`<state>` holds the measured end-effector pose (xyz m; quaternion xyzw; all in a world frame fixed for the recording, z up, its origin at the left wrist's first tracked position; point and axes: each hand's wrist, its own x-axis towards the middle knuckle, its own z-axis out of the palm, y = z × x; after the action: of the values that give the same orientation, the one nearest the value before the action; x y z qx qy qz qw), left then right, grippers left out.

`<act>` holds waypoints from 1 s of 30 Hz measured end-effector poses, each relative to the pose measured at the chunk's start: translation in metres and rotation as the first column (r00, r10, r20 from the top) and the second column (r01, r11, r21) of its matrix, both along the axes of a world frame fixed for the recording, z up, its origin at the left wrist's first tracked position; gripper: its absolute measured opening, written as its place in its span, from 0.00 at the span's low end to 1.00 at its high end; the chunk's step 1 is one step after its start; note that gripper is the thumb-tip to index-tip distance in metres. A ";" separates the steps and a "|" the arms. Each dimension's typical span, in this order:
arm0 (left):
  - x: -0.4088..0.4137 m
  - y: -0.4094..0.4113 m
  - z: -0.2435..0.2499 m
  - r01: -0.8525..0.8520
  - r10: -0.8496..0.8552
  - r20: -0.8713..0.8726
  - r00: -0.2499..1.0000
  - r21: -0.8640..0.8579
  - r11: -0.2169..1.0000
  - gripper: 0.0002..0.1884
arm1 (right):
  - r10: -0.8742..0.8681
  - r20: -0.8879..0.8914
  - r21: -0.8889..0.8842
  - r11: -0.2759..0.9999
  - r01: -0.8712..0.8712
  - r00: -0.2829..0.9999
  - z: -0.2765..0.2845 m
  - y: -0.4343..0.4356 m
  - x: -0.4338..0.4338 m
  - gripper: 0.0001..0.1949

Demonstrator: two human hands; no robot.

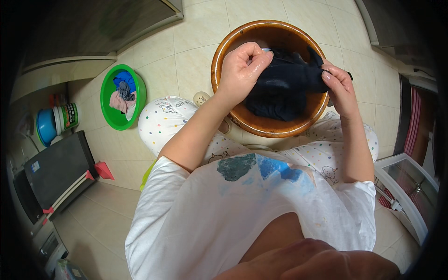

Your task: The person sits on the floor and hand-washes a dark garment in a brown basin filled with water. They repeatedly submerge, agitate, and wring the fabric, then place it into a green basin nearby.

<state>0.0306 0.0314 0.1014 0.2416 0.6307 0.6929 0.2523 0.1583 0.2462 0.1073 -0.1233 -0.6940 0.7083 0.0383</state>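
A soaked dark navy garment (280, 84) is bunched in a glazed brown basin (267, 131) in front of me. My left hand (246, 68) is wet and curled in a fist over the basin's left side, closed on the garment's upper part. A small pale blue patch (266, 49) peeks out behind its thumb, too hidden to identify. At the basin's right rim, my right hand (339, 84) pinches another part of the same garment between thumb and fingers. Between the two hands the fabric is stretched, while its lower folds rest inside the basin.
On the tiled floor (196, 66) to the left stands a green plastic basin (141, 87) holding blue, grey and pink clothes (120, 99). Farther left are a blue basin (46, 125), a bucket (68, 115) and a pink-ended long-handled tool (104, 170). A white-framed transparent panel (407, 190) is at right.
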 end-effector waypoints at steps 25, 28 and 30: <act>0.027 0.017 -0.024 0.313 -0.300 0.346 0.889 0.018 0.950 0.10 | -0.029 0.115 -0.461 0.884 0.079 0.993 0.011 -0.007 -0.009 0.08; 0.015 0.013 -0.019 0.205 -0.203 0.176 0.963 0.010 0.979 0.08 | 0.040 0.092 -0.009 0.999 -0.039 0.995 0.006 -0.012 -0.012 0.22; 0.015 0.012 -0.017 0.215 -0.209 0.143 0.967 -0.030 0.976 0.08 | 0.223 -0.015 0.420 0.886 -0.196 0.975 0.010 -0.027 -0.013 0.32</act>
<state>0.0455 0.0435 0.0841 0.2531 0.5979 0.6625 0.3736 0.1448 0.2190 0.1176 -0.0144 -0.8364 0.5478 0.0087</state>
